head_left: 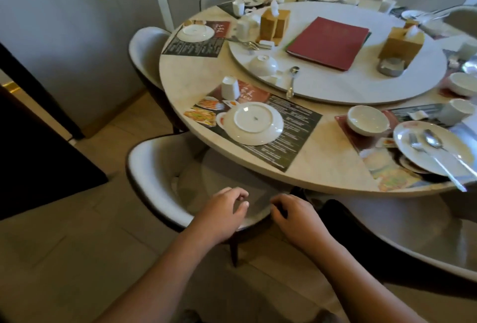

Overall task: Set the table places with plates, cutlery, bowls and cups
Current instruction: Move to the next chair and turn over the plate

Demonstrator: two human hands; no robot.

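Both grips, left hand point(224, 209) and right hand point(294, 217), hang loosely curled and empty. Overturned plate point(254, 122) lies on the desk point(327, 162) at twelve o'clock; better to lift its rim with both hands, then flip.

Grey panelled walls point(77, 25), tiled floor point(64, 258), padded chairs point(144, 167).

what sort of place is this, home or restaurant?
Likely a restaurant dining room: round table with a lazy Susan, printed menu placemats at the seats, and a red menu folder.
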